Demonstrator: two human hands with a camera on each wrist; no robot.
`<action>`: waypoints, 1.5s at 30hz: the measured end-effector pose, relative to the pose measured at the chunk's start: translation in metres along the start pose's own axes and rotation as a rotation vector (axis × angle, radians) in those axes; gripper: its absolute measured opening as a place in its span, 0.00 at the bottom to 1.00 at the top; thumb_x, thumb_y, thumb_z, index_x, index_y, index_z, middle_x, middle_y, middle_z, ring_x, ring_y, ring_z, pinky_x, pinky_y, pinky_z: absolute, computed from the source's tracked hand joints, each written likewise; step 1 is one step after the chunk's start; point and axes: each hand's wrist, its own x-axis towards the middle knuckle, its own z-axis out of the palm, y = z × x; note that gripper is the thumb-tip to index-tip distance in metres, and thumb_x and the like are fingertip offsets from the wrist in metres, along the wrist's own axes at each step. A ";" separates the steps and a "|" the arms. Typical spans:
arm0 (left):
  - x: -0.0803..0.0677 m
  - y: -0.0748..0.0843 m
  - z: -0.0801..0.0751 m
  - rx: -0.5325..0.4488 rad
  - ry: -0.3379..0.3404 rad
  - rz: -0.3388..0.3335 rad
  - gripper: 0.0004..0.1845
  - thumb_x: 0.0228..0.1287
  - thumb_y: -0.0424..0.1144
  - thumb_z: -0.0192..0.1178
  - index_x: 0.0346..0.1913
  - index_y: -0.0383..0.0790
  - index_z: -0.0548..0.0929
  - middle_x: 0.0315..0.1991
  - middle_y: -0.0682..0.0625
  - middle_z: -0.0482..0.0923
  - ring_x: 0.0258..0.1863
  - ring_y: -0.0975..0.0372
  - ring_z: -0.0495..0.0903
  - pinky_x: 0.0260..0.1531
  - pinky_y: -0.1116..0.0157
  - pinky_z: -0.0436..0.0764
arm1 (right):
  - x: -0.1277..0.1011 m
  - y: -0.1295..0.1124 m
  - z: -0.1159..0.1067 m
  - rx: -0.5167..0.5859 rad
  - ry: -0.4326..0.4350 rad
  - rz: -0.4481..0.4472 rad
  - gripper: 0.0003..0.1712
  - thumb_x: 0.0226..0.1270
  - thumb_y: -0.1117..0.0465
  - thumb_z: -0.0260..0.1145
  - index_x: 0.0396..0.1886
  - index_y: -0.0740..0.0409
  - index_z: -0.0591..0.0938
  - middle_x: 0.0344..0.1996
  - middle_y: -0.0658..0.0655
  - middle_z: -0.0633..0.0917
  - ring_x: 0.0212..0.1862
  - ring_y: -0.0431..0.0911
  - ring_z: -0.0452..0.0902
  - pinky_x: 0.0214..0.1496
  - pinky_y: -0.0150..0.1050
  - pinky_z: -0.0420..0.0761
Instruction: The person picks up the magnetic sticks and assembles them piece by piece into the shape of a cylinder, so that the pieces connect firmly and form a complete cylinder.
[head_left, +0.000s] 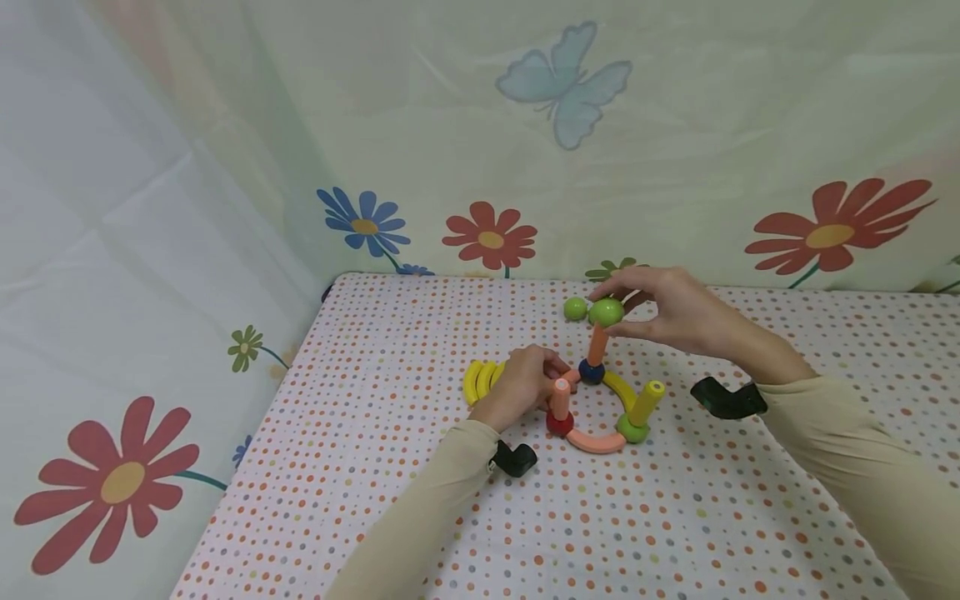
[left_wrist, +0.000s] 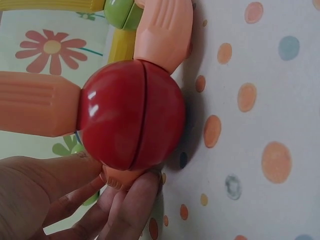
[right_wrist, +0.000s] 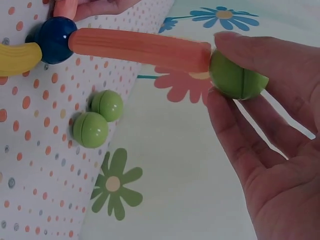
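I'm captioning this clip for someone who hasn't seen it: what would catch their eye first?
The bright toy ring of balls and rods at the middle of the dotted tablecloth. The right hand pinches a green ball atop the upright orange rod, while the left hand grips the ring's near side. Big flowers on the backdrop.

I work in a home-like play corner. A dotted cloth (head_left: 390, 467) covers my table, flowered butterfly curtains (head_left: 525, 125) hang around, and toy rods and balls (head_left: 600, 400) lie here.
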 end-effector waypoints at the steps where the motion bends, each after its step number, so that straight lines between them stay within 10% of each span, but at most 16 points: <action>1: 0.000 0.000 0.000 -0.001 0.000 0.001 0.10 0.68 0.28 0.69 0.51 0.32 0.87 0.36 0.50 0.84 0.29 0.63 0.81 0.27 0.68 0.83 | 0.000 0.000 0.001 -0.003 -0.003 0.002 0.26 0.57 0.72 0.81 0.57 0.64 0.85 0.49 0.57 0.87 0.48 0.51 0.84 0.54 0.55 0.85; 9: 0.000 0.003 -0.002 0.020 0.010 -0.020 0.10 0.68 0.29 0.69 0.50 0.33 0.87 0.35 0.51 0.84 0.28 0.64 0.81 0.27 0.69 0.82 | 0.001 0.003 0.002 0.027 0.003 -0.011 0.25 0.61 0.68 0.80 0.58 0.62 0.84 0.51 0.57 0.86 0.50 0.50 0.83 0.55 0.48 0.85; 18: 0.001 0.003 -0.001 0.014 0.026 -0.033 0.10 0.68 0.30 0.70 0.50 0.34 0.88 0.35 0.52 0.84 0.29 0.64 0.81 0.27 0.69 0.83 | 0.002 0.035 0.008 0.255 0.107 0.170 0.21 0.87 0.58 0.52 0.67 0.66 0.76 0.61 0.67 0.80 0.52 0.41 0.80 0.50 0.24 0.75; 27: 0.003 0.004 0.000 0.003 0.020 -0.053 0.09 0.65 0.28 0.73 0.47 0.36 0.89 0.32 0.53 0.84 0.27 0.64 0.80 0.25 0.69 0.81 | 0.009 0.079 0.037 0.144 0.020 0.160 0.18 0.75 0.74 0.63 0.62 0.72 0.79 0.61 0.73 0.78 0.63 0.68 0.74 0.60 0.67 0.77; 45: 0.002 0.002 0.000 0.043 0.029 -0.033 0.10 0.64 0.32 0.74 0.47 0.37 0.89 0.33 0.54 0.84 0.28 0.66 0.80 0.26 0.70 0.82 | 0.001 0.099 0.058 0.065 -0.054 0.257 0.20 0.69 0.69 0.73 0.58 0.73 0.80 0.51 0.69 0.79 0.55 0.66 0.80 0.59 0.61 0.81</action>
